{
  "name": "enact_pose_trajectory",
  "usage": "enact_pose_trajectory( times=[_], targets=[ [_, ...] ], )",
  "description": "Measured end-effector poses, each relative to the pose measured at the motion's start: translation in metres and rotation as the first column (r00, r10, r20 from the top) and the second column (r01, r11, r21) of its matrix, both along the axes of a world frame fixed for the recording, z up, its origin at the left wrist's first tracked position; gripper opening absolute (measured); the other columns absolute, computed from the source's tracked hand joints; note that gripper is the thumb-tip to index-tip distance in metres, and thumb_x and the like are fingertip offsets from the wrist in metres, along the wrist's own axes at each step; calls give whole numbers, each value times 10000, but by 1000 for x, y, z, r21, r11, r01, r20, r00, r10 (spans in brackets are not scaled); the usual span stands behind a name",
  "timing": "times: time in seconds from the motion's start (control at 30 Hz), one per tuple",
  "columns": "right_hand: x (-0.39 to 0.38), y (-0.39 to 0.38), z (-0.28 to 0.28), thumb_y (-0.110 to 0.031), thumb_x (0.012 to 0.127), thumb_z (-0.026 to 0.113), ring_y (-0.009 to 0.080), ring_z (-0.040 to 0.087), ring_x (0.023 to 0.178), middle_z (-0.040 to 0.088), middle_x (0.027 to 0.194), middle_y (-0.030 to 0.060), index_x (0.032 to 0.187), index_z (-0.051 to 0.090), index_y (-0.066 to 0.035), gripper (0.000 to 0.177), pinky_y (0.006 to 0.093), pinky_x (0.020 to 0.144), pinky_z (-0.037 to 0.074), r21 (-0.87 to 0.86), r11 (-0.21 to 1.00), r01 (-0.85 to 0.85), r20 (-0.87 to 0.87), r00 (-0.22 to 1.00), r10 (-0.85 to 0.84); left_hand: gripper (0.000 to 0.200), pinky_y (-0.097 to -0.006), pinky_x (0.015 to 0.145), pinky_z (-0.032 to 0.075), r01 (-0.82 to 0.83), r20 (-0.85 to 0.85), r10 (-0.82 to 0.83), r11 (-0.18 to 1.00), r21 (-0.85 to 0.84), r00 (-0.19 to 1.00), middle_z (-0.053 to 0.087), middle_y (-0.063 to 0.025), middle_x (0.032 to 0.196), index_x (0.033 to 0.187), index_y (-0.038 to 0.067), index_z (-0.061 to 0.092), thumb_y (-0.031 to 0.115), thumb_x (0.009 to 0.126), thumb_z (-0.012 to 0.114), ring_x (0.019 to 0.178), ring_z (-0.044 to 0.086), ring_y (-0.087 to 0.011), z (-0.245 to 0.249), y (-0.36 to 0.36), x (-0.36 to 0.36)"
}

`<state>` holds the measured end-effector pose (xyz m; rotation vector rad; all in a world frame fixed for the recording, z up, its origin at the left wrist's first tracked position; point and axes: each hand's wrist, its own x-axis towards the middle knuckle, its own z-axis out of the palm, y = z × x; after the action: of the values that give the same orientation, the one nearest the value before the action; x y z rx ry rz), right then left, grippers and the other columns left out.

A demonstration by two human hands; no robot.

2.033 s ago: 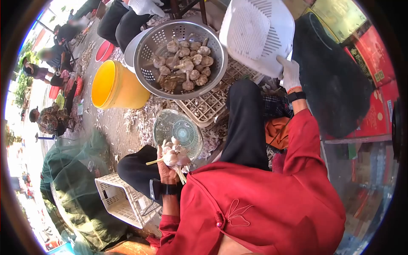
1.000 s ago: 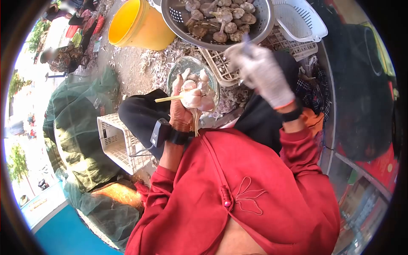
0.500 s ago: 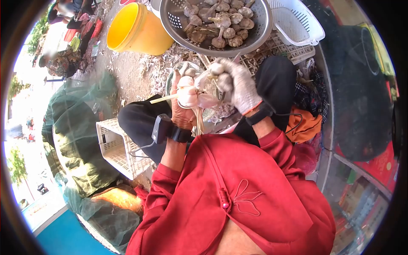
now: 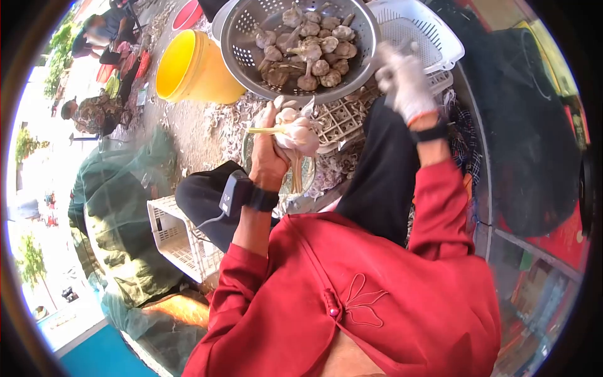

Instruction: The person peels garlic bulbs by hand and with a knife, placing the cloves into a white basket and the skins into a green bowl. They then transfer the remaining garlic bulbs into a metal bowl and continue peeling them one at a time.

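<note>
My bare left hand (image 4: 270, 157) is closed around a bunch of garlic bulbs (image 4: 298, 133), pale and clean-skinned, with stems sticking out to the left and hanging below. My right hand (image 4: 407, 85), in a whitish glove, is raised beside the colander's right rim, in front of the white basket (image 4: 433, 39). Motion smears its fingers, and a small pale spot shows by them that I cannot make out. The metal colander (image 4: 244, 39) holds several brownish, unpeeled garlic bulbs (image 4: 309, 51) with short stems.
A yellow bucket (image 4: 221, 70) stands left of the colander. Below the colander lies a plastic crate (image 4: 342, 122), with garlic skins (image 4: 333, 168) scattered about. Another white crate (image 4: 164, 221) is by my left knee, near green netting (image 4: 119, 166). Other people (image 4: 113, 28) sit at the far left.
My right hand has moved away from the bunch, up and to the right, toward the white basket. The left hand still holds the garlic. The view has shifted slightly.
</note>
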<state>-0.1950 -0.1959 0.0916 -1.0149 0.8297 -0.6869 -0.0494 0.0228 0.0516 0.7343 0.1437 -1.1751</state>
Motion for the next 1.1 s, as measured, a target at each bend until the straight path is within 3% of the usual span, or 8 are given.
enact_pose_trajectory(
  times=[0.37, 0.47, 0.53, 0.57, 0.73, 0.8, 0.9, 1.1],
  targets=[
    [37, 128, -22, -225, 840, 626, 371, 622, 830, 635, 898, 194, 984, 598, -21, 251, 418, 699, 486, -766, 419, -488, -357, 864, 354, 344, -214, 466, 383, -106, 510, -100, 927, 359, 854, 604, 1, 744, 1113, 1, 636, 283, 959, 510, 561, 514, -49, 19, 20, -12],
    [42, 137, -26, -212, 851, 614, 399, 601, 810, 615, 875, 215, 945, 590, -18, 218, 430, 670, 478, -784, 478, -396, -282, 913, 294, 334, -208, 458, 379, -99, 469, -108, 913, 396, 877, 601, -12, 724, 1132, -2, 626, 261, 948, 533, 561, 524, -52, 23, 21, -13],
    [41, 144, -27, -198, 858, 609, 411, 588, 779, 599, 820, 221, 925, 586, -20, 192, 436, 637, 466, -777, 532, -337, -221, 937, 270, 304, -221, 430, 384, -161, 834, -299, 897, 411, 464, 601, -28, 717, 1135, 19, 625, 234, 925, 580, 536, 532, -66, 32, 30, -18],
    [41, 147, -26, -193, 859, 608, 415, 583, 774, 597, 799, 219, 927, 587, -23, 184, 438, 630, 461, -730, 602, -325, -208, 944, 257, 254, -240, 395, 388, -114, 525, -157, 888, 445, 836, 596, -32, 702, 1113, 35, 626, 185, 909, 611, 523, 550, -94, 45, 25, -21],
    [44, 147, -36, -208, 916, 563, 241, 591, 592, 602, 671, 138, 893, 598, 2, 214, 343, 536, 440, -388, 900, -196, -40, 980, 196, 176, -285, 411, 476, -271, 704, 79, 948, 165, 705, 612, -73, 774, 1051, 20, 621, 133, 920, 591, 568, 597, -157, 18, 13, -19],
    [43, 149, -28, -248, 942, 545, 104, 545, 572, 596, 649, 57, 863, 605, 7, 274, 276, 506, 424, -325, 937, -128, 36, 988, 148, 174, -294, 450, 507, -64, 189, 71, 997, -42, 979, 614, -90, 806, 1070, 30, 615, 119, 926, 576, 561, 591, -169, -4, 18, -3],
    [45, 135, -35, -318, 910, 600, 100, 563, 611, 600, 667, 36, 941, 621, -3, 318, 268, 545, 457, 134, 960, -247, 102, 967, 235, 275, -312, 460, 509, -126, 423, 18, 965, 228, 906, 608, -103, 764, 1050, 9, 601, 251, 918, 600, 569, 600, -189, 40, 9, -14],
    [36, 133, -18, -266, 860, 638, 288, 646, 763, 646, 808, 160, 1004, 605, -2, 302, 378, 670, 479, -539, 737, -407, -272, 913, 305, 338, -265, 466, 457, -54, 512, -258, 855, 517, 819, 626, -59, 686, 931, 27, 635, 358, 930, 568, 543, 580, -134, 45, -4, -9]
  ],
)
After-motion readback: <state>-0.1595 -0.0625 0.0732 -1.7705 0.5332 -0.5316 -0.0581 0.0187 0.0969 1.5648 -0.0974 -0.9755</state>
